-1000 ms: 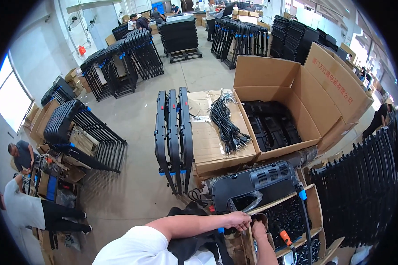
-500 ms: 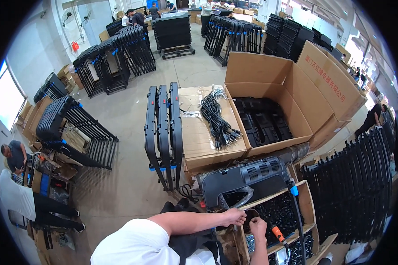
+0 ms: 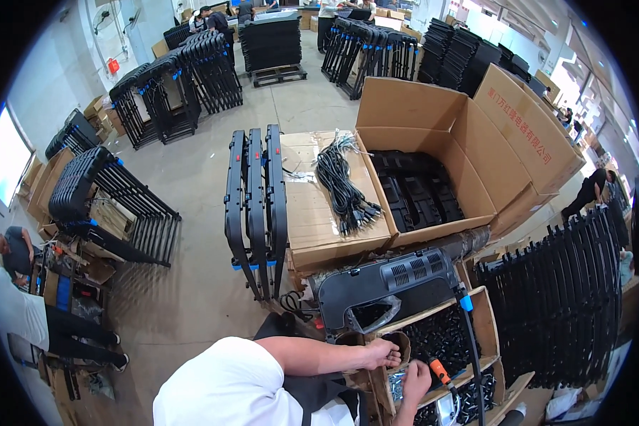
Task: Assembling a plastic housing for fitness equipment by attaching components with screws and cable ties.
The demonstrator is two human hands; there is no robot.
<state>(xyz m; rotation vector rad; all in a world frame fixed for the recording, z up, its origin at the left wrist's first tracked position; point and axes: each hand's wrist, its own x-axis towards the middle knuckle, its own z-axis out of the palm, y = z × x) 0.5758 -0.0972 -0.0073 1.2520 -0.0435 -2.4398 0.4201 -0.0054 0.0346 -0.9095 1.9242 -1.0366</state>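
Note:
My left hand (image 3: 383, 353) reaches across from the left, its fingers curled together above a round brown container (image 3: 402, 342) among the parts boxes; whatever it holds is too small to make out. Close by on the right, my right hand (image 3: 416, 380) is closed too, over a compartment of small silvery pieces (image 3: 396, 387), its contents hidden. An orange-tipped power screwdriver (image 3: 440, 370) lies just right of that hand. Behind both hands rests a black plastic housing (image 3: 369, 287) with vent slots and a clear plastic bag (image 3: 373, 314) on it.
Small black parts fill a cardboard bin (image 3: 488, 326). Beyond, bundled black cables (image 3: 344, 184) lie on a carton beside a large open box (image 3: 468, 160) of black parts. Three black frames (image 3: 255, 206) stand left of it. Stacked black tubes (image 3: 554, 298) crowd the right; people work at left.
My hands have moved apart: the right came down and nearer to me, while the left stays near the round container. The whole view has shifted slightly.

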